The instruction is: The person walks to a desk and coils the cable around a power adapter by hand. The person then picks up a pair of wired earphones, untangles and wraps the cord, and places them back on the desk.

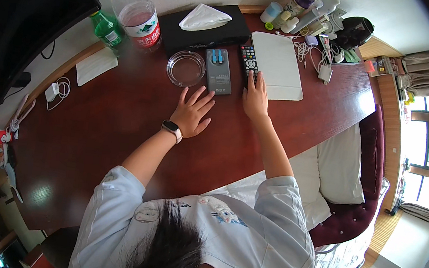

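Note:
My left hand [191, 114] is spread open on the brown tabletop, a smartwatch [171, 126] on its wrist. Its fingertips come near the lower end of a flat grey device [218, 76] with blue tabs at the top, and perhaps touch it. Just left of that device sits a round clear glass ashtray [170, 70]. The index and middle fingers of my right hand [256, 99] lie stretched out over the lower part of a black remote control [247, 55] with coloured buttons. Its thumb and other fingers show poorly. Right of the remote lies a white flat board [277, 67].
A black tissue box [204, 37] stands at the back, beside a large red-capped bottle [142, 22] and a green bottle [106, 29]. Several toiletry bottles [295, 5] and tangled white cables [303, 50] fill the back right. A charger [52, 92] lies left; a monitor [32, 12] overhangs.

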`<state>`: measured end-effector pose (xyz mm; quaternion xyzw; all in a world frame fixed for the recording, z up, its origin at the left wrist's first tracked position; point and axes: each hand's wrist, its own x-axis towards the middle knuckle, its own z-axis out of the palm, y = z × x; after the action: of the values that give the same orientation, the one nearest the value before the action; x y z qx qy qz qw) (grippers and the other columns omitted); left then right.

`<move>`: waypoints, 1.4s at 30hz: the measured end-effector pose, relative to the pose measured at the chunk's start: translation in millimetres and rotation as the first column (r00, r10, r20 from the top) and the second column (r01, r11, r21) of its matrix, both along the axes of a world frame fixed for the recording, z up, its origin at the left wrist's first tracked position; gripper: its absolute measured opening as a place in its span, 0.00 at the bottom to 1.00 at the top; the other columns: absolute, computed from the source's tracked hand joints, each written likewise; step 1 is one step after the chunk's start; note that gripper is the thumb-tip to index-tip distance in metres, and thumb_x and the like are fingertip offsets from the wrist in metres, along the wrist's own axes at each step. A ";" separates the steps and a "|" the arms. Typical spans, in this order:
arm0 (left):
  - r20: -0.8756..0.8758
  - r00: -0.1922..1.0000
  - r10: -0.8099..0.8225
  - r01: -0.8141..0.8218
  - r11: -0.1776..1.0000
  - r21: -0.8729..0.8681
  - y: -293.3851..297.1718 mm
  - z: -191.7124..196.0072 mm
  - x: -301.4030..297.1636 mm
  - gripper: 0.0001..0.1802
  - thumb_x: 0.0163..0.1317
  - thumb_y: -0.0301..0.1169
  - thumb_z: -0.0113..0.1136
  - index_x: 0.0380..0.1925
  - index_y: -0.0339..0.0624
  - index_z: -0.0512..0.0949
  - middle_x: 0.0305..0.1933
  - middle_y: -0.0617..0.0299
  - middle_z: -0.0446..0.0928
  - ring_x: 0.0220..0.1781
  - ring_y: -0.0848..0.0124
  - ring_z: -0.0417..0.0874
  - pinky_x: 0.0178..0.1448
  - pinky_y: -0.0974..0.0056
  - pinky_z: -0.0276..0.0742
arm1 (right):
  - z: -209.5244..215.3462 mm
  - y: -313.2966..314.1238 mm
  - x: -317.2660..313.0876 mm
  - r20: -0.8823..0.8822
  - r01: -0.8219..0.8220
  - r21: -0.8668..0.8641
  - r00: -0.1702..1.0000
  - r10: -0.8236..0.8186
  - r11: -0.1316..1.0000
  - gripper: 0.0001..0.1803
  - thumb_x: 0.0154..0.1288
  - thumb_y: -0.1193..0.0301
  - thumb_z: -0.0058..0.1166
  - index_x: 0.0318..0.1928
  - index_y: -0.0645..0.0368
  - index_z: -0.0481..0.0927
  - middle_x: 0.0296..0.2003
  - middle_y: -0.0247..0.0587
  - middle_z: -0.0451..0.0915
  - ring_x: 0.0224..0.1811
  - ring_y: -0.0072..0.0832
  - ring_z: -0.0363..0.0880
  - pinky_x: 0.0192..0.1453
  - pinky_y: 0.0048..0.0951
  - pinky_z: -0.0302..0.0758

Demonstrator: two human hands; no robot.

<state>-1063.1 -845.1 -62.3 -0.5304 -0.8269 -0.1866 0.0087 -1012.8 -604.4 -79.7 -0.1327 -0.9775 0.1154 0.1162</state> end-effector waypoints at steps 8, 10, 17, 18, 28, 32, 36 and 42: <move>-0.013 0.995 -0.096 0.094 0.988 -0.120 2.7 -3.2 -0.5 0.35 0.58 0.44 0.50 0.64 0.45 0.56 0.72 0.60 0.47 0.72 0.63 0.50 0.71 0.44 0.39 | 8.9 -4.4 -2.9 0.048 -0.004 -0.111 0.999 0.009 0.994 0.33 0.58 0.73 0.50 0.65 0.48 0.59 0.67 0.50 0.52 0.69 0.45 0.50 0.68 0.49 0.51; -0.024 0.996 -0.089 0.086 0.990 -0.115 3.4 -3.0 -0.9 0.35 0.58 0.46 0.49 0.64 0.45 0.55 0.72 0.59 0.46 0.72 0.63 0.50 0.71 0.45 0.39 | 4.5 -14.5 -6.1 -0.004 0.016 -0.112 1.000 -0.017 0.994 0.30 0.59 0.71 0.48 0.64 0.46 0.61 0.67 0.47 0.52 0.69 0.43 0.49 0.69 0.50 0.49; 0.020 0.997 -0.071 0.073 0.987 -0.141 4.7 -0.6 -2.2 0.36 0.60 0.48 0.47 0.66 0.48 0.52 0.73 0.59 0.43 0.72 0.62 0.48 0.72 0.46 0.37 | 8.4 -24.7 -7.1 -0.023 -0.003 -0.179 1.000 -0.001 0.984 0.30 0.61 0.61 0.48 0.65 0.47 0.60 0.68 0.47 0.50 0.70 0.44 0.47 0.68 0.55 0.45; 0.000 0.997 -0.076 0.075 0.986 -0.151 4.0 -1.2 -2.2 0.36 0.60 0.48 0.47 0.66 0.49 0.52 0.73 0.59 0.44 0.72 0.62 0.48 0.72 0.46 0.37 | 10.9 -27.5 -5.8 -0.024 -0.004 -0.179 1.000 0.000 0.984 0.30 0.61 0.61 0.48 0.65 0.47 0.60 0.68 0.47 0.50 0.70 0.44 0.47 0.68 0.55 0.45; 0.053 0.998 -0.044 0.049 0.993 -0.103 4.0 -3.5 -1.3 0.37 0.58 0.49 0.50 0.66 0.50 0.53 0.73 0.54 0.39 0.72 0.63 0.50 0.73 0.48 0.37 | -6.6 29.5 6.5 -0.011 0.365 -0.118 0.930 -0.369 0.924 0.29 0.67 0.54 0.38 0.66 0.47 0.55 0.68 0.53 0.45 0.72 0.47 0.39 0.68 0.61 0.34; 0.053 0.998 -0.039 0.044 0.994 -0.100 7.4 -3.1 -1.9 0.38 0.57 0.49 0.51 0.65 0.50 0.53 0.73 0.54 0.39 0.72 0.63 0.50 0.73 0.49 0.38 | -29.6 55.2 21.5 0.052 0.326 -0.034 0.945 -0.324 0.945 0.30 0.67 0.53 0.36 0.67 0.46 0.53 0.68 0.50 0.46 0.72 0.47 0.39 0.67 0.62 0.35; 0.052 0.998 -0.029 0.034 0.994 -0.102 -2.1 -3.7 -3.9 0.39 0.56 0.50 0.52 0.65 0.48 0.54 0.73 0.54 0.40 0.71 0.63 0.51 0.72 0.48 0.39 | -11.6 34.8 20.3 0.146 0.280 0.091 0.946 -0.291 0.956 0.33 0.66 0.48 0.38 0.68 0.45 0.51 0.69 0.48 0.44 0.72 0.46 0.39 0.66 0.65 0.33; 0.063 0.997 -0.043 0.048 0.995 -0.088 4.8 -4.5 -1.2 0.38 0.56 0.50 0.53 0.64 0.46 0.57 0.73 0.55 0.40 0.71 0.63 0.51 0.72 0.48 0.39 | -13.4 49.8 33.1 0.185 0.266 0.055 0.944 -0.272 0.962 0.35 0.64 0.48 0.40 0.68 0.43 0.51 0.70 0.43 0.44 0.72 0.41 0.38 0.66 0.66 0.32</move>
<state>-1064.3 -840.3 -66.9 -0.5429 -0.8221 -0.1656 -0.0447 -979.7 -554.6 -93.1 -0.2737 -0.9584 0.0711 0.0383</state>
